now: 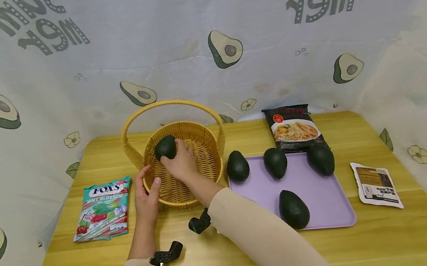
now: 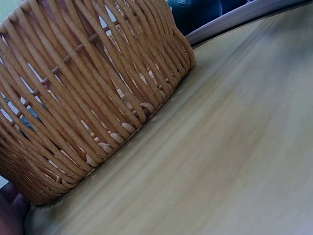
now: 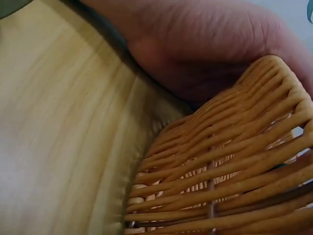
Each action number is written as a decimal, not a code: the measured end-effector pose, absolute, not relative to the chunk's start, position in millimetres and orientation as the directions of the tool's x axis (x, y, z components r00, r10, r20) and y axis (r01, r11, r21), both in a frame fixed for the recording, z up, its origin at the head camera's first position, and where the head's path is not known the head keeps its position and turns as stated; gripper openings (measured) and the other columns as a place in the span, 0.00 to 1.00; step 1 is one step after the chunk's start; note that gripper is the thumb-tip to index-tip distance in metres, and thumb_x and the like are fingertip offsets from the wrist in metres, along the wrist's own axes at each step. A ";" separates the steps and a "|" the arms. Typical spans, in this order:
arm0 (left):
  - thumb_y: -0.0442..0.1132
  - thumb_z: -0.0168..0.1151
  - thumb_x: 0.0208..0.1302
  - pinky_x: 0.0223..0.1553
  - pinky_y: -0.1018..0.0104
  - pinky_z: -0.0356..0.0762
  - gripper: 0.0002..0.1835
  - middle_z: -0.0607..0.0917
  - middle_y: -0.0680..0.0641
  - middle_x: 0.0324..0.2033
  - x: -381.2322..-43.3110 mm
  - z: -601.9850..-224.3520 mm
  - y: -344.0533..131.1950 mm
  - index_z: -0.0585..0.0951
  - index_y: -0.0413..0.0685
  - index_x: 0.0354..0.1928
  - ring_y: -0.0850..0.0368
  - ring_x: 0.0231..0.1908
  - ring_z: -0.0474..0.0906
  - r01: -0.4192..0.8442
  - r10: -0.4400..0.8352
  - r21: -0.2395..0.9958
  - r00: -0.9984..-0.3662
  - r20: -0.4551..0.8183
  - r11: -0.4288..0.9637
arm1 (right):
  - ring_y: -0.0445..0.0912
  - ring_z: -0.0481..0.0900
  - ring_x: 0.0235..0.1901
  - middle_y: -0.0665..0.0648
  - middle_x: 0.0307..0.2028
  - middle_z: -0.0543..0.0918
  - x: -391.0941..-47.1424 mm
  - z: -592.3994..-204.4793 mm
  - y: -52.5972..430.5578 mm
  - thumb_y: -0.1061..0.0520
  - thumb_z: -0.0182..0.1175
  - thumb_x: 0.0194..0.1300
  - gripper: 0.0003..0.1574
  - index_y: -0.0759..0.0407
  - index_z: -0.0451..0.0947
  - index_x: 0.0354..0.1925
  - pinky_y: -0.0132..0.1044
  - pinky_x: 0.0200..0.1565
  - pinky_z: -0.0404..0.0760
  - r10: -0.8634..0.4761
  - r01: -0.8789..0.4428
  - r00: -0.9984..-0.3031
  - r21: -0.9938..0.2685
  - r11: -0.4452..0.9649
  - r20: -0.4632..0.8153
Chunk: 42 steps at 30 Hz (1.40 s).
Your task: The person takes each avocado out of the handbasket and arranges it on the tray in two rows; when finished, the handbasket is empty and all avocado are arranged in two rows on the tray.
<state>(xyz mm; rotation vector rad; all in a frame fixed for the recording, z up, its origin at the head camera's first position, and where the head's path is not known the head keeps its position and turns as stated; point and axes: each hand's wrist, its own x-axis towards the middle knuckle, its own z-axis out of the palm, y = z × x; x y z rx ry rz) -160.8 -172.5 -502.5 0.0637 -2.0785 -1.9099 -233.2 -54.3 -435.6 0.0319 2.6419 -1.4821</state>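
Note:
My right hand [image 1: 182,160] reaches over the near rim of the yellow wicker basket [image 1: 182,204] and grips a dark green avocado [image 1: 165,147] inside it, toward the left wall. The right wrist view shows that hand [image 3: 205,44] above the woven side [image 3: 220,166]; the avocado is out of sight there. At the basket's left rim is my left hand [image 1: 148,200], thumb on the inner side and fingers outside, holding the rim. Woven strands of the basket [image 2: 93,83] fill much of the left wrist view, with a bit of the left hand [image 2: 11,213] at the corner.
Right of the basket lies a lilac tray [image 1: 324,208] with several avocados, one of them [image 1: 293,209] near its front edge. A black noodle packet [image 1: 294,127] lies behind it, a white-and-brown pouch [image 1: 376,184] to its right. A candy bag [image 1: 104,210] lies left of the basket.

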 end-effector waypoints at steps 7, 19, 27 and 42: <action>0.36 0.53 0.76 0.60 0.78 0.65 0.26 0.65 0.42 0.73 -161.0 -503.1 -169.5 0.65 0.43 0.73 0.43 0.68 0.65 0.186 -0.252 0.978 -0.946 0.203 0.091 | 0.64 0.67 0.69 0.65 0.72 0.67 -248.2 -442.3 -57.8 0.43 0.65 0.68 0.48 0.43 0.56 0.79 0.61 0.64 0.72 -0.019 0.093 -0.993 -0.876 0.474 -0.115; 0.37 0.54 0.75 0.74 0.43 0.56 0.27 0.63 0.43 0.75 -161.4 -502.7 -169.8 0.65 0.43 0.73 0.44 0.74 0.59 0.179 -0.240 0.980 -0.951 0.196 0.091 | 0.59 0.77 0.63 0.64 0.65 0.76 -248.3 -451.1 -59.7 0.44 0.63 0.72 0.36 0.48 0.66 0.72 0.54 0.61 0.78 -0.107 -0.062 -0.994 -0.840 0.539 0.005; 0.36 0.54 0.74 0.75 0.40 0.53 0.27 0.62 0.41 0.76 -161.3 -501.1 -170.0 0.65 0.41 0.73 0.43 0.76 0.55 0.186 -0.240 0.978 -0.949 0.203 0.092 | 0.61 0.78 0.59 0.66 0.65 0.70 -250.3 -452.1 -60.7 0.46 0.68 0.68 0.42 0.44 0.63 0.75 0.55 0.59 0.79 -0.113 -0.061 -0.994 -0.842 0.536 0.000; 0.36 0.53 0.74 0.75 0.40 0.51 0.27 0.62 0.40 0.75 -161.2 -504.1 -171.3 0.65 0.41 0.73 0.43 0.76 0.55 0.196 -0.237 0.976 -0.948 0.213 0.091 | 0.60 0.77 0.58 0.65 0.65 0.69 -251.8 -455.8 -62.0 0.46 0.68 0.66 0.46 0.45 0.60 0.76 0.54 0.57 0.80 -0.107 -0.056 -0.994 -0.844 0.534 -0.002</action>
